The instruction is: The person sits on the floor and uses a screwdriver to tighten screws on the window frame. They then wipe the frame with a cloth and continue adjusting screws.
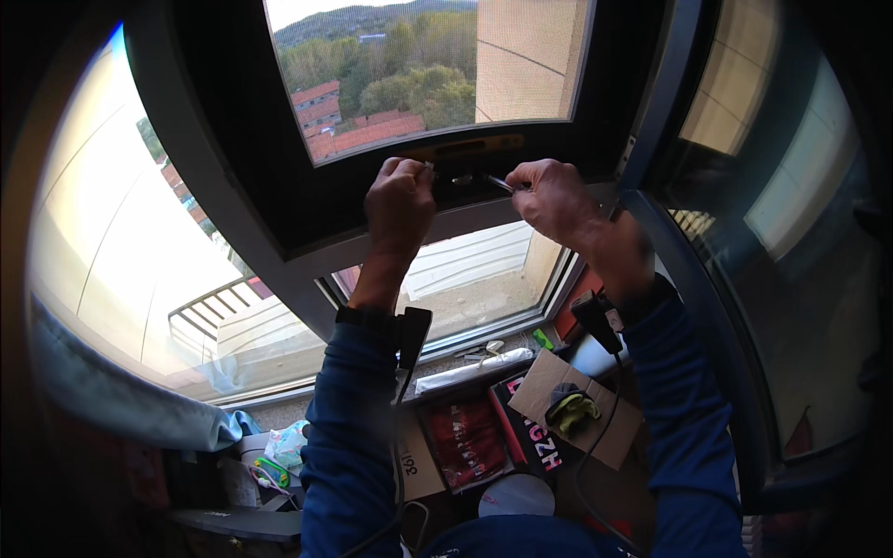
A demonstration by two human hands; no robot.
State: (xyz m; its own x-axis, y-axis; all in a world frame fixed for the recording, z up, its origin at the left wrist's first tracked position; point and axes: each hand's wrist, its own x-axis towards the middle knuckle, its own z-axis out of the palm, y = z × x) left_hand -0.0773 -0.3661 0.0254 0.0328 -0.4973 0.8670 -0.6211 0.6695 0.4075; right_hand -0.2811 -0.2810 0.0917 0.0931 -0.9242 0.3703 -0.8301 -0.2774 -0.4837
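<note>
Both my hands are raised to the dark lower rail of a window frame (316,219) that holds a mesh screen (391,74). My left hand (400,209) is closed in a pinch, its fingertips at the rail; a small pale bit shows there, too small to name. My right hand (558,200) grips a slim metal tool (499,182), pointing left along the rail; its handle is hidden in the fingers. Between the hands, by the tool's tip, sits a small shiny metal fitting (462,179). Just above it runs a yellowish strip (465,147) with a dark slot.
A glass sash (791,232) stands swung inward on the right. Below the rail is a lower window pane (474,279). Boxes, a red packet (462,437), a cardboard piece (605,432) with a dark and yellow-green glove-like item (572,409), and a white roll (474,369) lie beneath my arms.
</note>
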